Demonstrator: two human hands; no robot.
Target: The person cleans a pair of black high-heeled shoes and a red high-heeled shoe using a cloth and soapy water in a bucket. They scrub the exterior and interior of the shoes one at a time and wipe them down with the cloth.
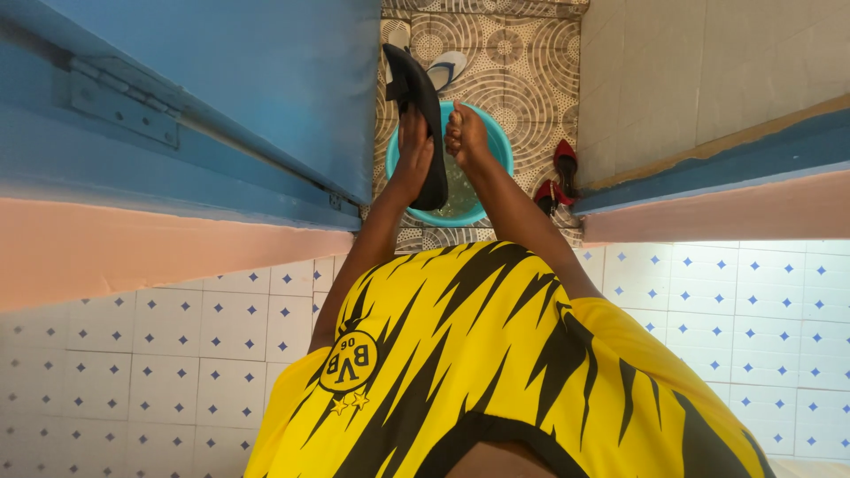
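— What sort of room is this?

— A tiled washing corner. The floor [522,62] has brown tiles with a circle pattern, a blue door [221,88] stands open on one side, and there are white tiles with small blue diamonds [177,336] nearer to us. The person wears a yellow and black striped jersey [496,372].

— And what's in the hands?

— The left hand [413,155] is wrapped around a black slipper [423,115], gripping it along its edge. The slipper stands almost on end, its lower end down inside a teal plastic basin [496,146]. The right hand [466,134] is curled into a loose fist right beside the slipper, over the basin; I cannot tell whether it holds anything.

— What's in the basin?

— Water, cloudy and a little foamy by the look of it. It sits on the patterned floor in the middle of the doorway, with both hands above it.

— Anything else on the floor?

— A white and blue slipper [445,67] lies just beyond the basin's far rim. A pair of red shoes [558,177] sits near the basin's right side, against the wall.
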